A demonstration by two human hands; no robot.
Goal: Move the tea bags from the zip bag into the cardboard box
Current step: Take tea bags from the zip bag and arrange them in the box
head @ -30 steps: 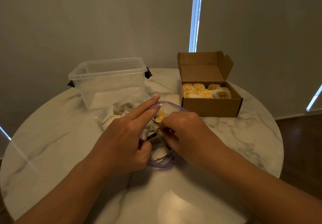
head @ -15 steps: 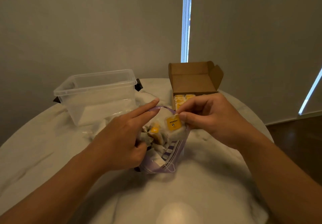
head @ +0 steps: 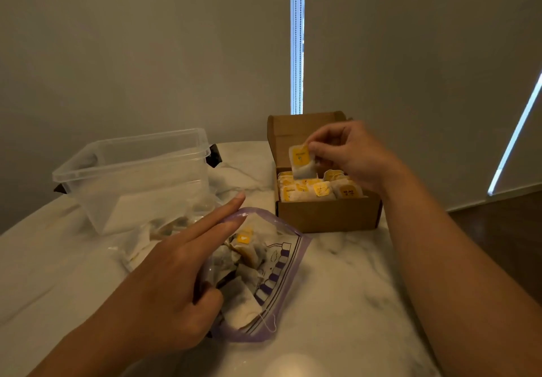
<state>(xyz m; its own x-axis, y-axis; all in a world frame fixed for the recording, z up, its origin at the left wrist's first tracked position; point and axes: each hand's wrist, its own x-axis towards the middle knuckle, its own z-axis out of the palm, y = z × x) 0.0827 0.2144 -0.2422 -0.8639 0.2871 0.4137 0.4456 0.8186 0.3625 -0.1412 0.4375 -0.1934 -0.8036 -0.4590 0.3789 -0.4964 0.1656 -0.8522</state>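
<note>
Pinching one tea bag (head: 300,161), right hand (head: 349,156) has moved from zip bag (head: 281,283) over box (head: 328,215).

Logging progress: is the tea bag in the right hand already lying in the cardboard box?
No, the right hand pinches the tea bag above the packed rows in the cardboard box.

A round white marble table (head: 346,288) carries everything. A clear rectangular plastic tub (head: 137,177) stands at ten o'clock and an open brown cardboard box (head: 328,215) at one o'clock. A clear purple-edged plastic zip bag (head: 281,274) lies near the centre.
</note>
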